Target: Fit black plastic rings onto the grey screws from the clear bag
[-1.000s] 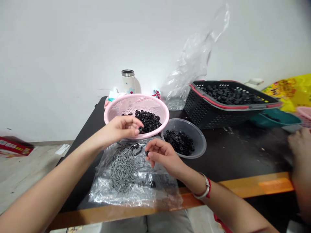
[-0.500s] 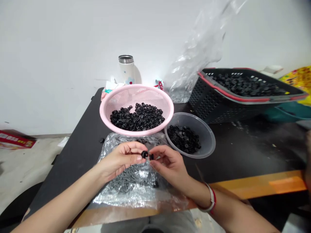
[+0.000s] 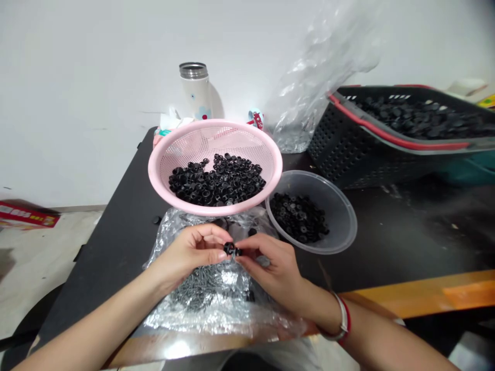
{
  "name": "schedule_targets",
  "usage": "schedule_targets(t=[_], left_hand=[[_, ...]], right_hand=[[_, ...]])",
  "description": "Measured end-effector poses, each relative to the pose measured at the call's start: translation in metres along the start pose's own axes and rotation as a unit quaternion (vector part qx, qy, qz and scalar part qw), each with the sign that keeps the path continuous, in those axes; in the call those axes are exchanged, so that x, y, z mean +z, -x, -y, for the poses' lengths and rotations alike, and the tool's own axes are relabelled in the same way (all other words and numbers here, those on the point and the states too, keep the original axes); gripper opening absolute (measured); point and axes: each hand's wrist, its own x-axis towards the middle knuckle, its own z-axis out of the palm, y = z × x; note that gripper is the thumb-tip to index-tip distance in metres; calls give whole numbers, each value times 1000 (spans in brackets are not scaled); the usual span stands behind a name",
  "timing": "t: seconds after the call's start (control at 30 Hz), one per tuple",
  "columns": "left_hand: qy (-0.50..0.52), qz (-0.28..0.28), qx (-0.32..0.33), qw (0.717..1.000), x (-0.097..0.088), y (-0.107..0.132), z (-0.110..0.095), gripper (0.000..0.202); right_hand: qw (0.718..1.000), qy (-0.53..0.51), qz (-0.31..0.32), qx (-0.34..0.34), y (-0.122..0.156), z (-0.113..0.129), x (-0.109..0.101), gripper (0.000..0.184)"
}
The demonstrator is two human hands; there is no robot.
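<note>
Fingertips of both hands meet over the middle of the table [image 3: 406, 232], and between them sits a small black part [image 3: 232, 251]. The left hand [image 3: 189, 255] pinches it from the left with thumb and forefinger closed on it. The right hand [image 3: 270, 268] grips it from the other side in the same pinch, its remaining fingers curled under. Whether the part is one piece or two pressed together cannot be told at this size. It is held just above a crumpled clear plastic bag [image 3: 232, 314] that lies flat at the near table edge, with a heap of grey screws [image 3: 197, 283] inside it. A white and red bracelet [image 3: 342, 322] circles the right wrist

Just beyond the hands stands a pink mesh colander [image 3: 154, 170], holding a pile of black rings [image 3: 218, 180]. To its right, touching or nearly touching it, is a clear plastic bowl [image 3: 348, 226] with flatter black washers [image 3: 297, 216] at the bottom. Farther right, a dark slotted crate [image 3: 336, 149] with a red rim sits tilted and full of more black parts. A tall, loose transparent bag [image 3: 320, 77] stands upright between crate and colander. Behind the colander, against the white wall, is a white flask [image 3: 195, 90] with a steel top. On the floor at far left lies a red carton [image 3: 27, 216]
</note>
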Motion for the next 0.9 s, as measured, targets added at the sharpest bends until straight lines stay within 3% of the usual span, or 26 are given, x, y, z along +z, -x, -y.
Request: schedule_targets(t=[0.43, 0.9], left_hand=[[-1, 0, -1, 1000, 7, 1, 2, 21], [-67, -36, 31, 997, 14, 8, 8, 21]], right_hand=[[999, 3, -9, -33, 0, 0, 2, 10], [986, -142, -17, 83, -1, 2, 5, 11]])
